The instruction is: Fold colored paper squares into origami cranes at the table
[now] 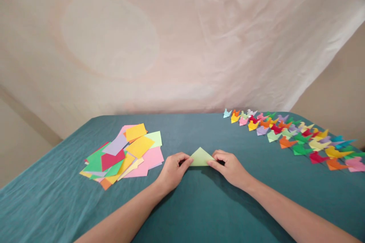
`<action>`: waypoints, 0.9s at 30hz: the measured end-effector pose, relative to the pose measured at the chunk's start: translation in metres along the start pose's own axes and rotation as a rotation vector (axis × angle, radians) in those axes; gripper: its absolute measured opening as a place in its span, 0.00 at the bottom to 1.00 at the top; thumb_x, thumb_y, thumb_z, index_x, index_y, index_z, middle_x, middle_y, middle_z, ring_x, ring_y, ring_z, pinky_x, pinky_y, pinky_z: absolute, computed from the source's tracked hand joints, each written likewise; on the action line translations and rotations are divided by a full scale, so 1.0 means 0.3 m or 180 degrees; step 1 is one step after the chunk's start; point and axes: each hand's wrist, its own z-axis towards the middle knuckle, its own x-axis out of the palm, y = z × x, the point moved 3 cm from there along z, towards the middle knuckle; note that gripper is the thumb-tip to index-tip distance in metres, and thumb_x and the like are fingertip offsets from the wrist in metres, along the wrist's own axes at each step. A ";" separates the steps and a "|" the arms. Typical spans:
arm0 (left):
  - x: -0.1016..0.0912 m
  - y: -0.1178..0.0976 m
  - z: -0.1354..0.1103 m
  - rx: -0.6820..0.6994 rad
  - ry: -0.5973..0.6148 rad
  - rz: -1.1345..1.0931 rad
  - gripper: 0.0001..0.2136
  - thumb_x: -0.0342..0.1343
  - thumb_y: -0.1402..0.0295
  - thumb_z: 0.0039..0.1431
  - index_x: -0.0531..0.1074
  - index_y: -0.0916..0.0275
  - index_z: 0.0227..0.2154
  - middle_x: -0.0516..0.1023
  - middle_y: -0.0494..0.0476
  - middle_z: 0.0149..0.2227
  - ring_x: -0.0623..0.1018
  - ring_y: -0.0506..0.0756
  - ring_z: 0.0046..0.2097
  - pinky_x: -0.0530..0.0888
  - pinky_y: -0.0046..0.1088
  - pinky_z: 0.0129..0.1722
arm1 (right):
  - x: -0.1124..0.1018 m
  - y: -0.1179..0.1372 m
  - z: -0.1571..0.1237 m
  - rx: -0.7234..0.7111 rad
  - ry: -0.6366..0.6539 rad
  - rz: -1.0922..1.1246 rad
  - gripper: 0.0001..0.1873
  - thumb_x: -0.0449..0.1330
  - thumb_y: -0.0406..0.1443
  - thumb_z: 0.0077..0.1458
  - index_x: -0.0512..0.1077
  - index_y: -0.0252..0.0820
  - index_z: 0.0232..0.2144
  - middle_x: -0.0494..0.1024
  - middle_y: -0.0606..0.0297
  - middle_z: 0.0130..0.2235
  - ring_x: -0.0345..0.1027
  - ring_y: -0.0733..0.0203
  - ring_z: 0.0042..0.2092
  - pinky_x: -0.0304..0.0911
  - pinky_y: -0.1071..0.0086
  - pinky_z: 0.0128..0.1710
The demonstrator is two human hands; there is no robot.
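Two hands pinch a folded paper triangle on a teal cloth.

The left hand and right hand each grip a lower corner of the pale green triangle with closed fingertips; it lies flat between them at the middle of the tablecloth; loose coloured sheets sit left; folded paper birds line the right, farther back; a cream sheet hangs behind.

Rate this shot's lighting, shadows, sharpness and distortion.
Head view: soft, even light, no glare; faint shadows beside the left hand and right hand pinching the green paper triangle on the teal cloth; triangle sharp, paper cranes at far right slightly soft, table edges look bowed.
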 end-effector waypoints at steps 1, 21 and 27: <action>-0.001 0.000 0.001 0.0003 0.0007 -0.0023 0.15 0.46 0.61 0.61 0.73 0.64 0.28 0.74 0.52 0.27 0.71 0.51 0.30 0.65 0.23 0.30 | -0.001 0.001 0.001 0.0014 0.0007 0.0025 0.18 0.54 0.41 0.57 0.63 0.41 0.18 0.67 0.68 0.24 0.62 0.64 0.28 0.57 0.71 0.30; -0.030 -0.027 0.089 0.0088 -0.0081 -0.0205 0.13 0.48 0.63 0.60 0.74 0.65 0.30 0.75 0.53 0.28 0.72 0.52 0.31 0.68 0.25 0.30 | -0.052 0.016 0.007 -0.0022 -0.0339 0.0151 0.18 0.48 0.40 0.62 0.67 0.40 0.24 0.69 0.65 0.28 0.63 0.63 0.30 0.60 0.71 0.31; -0.047 -0.073 0.102 0.1534 -0.0536 0.0375 0.06 0.51 0.72 0.59 0.74 0.60 0.33 0.77 0.56 0.36 0.74 0.53 0.41 0.69 0.31 0.43 | -0.121 0.056 0.000 -0.0901 -0.0958 -0.0547 0.07 0.55 0.34 0.57 0.73 0.46 0.36 0.74 0.61 0.36 0.67 0.57 0.40 0.63 0.62 0.41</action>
